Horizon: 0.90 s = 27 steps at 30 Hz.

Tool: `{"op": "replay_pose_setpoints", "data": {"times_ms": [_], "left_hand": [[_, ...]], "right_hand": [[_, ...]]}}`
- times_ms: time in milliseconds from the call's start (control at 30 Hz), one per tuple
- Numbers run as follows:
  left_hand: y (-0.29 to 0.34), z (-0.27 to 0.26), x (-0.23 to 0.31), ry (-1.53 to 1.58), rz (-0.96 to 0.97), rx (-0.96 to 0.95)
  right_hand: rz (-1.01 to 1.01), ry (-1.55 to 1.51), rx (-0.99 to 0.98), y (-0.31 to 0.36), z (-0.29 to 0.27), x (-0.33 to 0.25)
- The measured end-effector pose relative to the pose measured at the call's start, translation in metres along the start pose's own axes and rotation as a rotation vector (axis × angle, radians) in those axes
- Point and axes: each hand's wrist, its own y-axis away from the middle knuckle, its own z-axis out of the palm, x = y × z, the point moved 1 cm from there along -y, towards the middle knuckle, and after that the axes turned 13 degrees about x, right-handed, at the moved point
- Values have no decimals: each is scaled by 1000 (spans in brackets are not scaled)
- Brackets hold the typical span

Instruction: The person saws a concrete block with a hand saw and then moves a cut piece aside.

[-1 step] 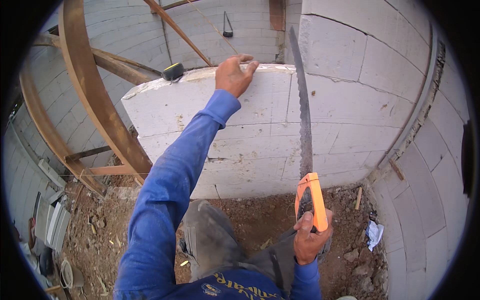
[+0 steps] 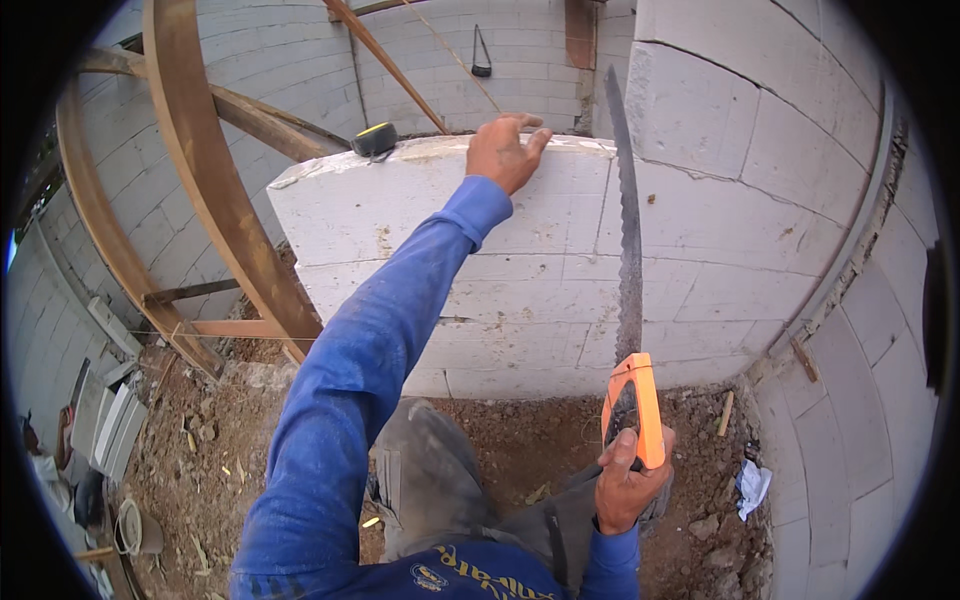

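Holding the orange-handled handsaw (image 2: 631, 250), right hand (image 2: 632, 482) at lower right, fingers closed around the grip. Blade points up, slightly leaning left, its tip near the top of the frame. Left hand (image 2: 507, 155), upper centre, at the top edge of the low block wall (image 2: 530, 290): thumb and fingers apart, no object seen in them; fingertip contact unclear.

Around and in the way: black-and-yellow tape measure (image 2: 374, 141) sits on the wall top, left of the left hand. Blue sleeve (image 2: 345, 365) crosses the wall face diagonally, hiding part of it. Brown timbers (image 2: 190, 150) stand and slant across the upper left, one passing behind the wall's left end. Thin string (image 2: 450, 55) runs down toward the left hand. Lower left: pale blocks (image 2: 118, 430), a bucket (image 2: 140, 528), part of another person (image 2: 45, 468) at the rim. Lower right: crumpled whitish scrap (image 2: 752, 487), short wood stick (image 2: 725, 413).

Surface and room: wall top rough and chipped, face pale with brown specks and visible joints. Ground (image 2: 215, 480) brown, lumpy, strewn with chips. Pale block walls close the right side and the back; a small dark object (image 2: 482, 66) hangs on the far one, top centre.
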Motion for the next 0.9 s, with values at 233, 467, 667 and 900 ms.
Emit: {"op": "replay_pose_setpoints", "data": {"times_ms": [233,467,667,900], "left_hand": [[-19,38,1,-147,40,-162],[-34,47,-30,-316,78,-334],[-22,58,-14,-423,74,-437],[-25,50,-9,-390,11,-569]], "right_hand": [[65,49,81,-8,6,-1],[34,114,32,1,14,12],[45,111,48,2,14,14],[40,96,27,9,22,20]]}}
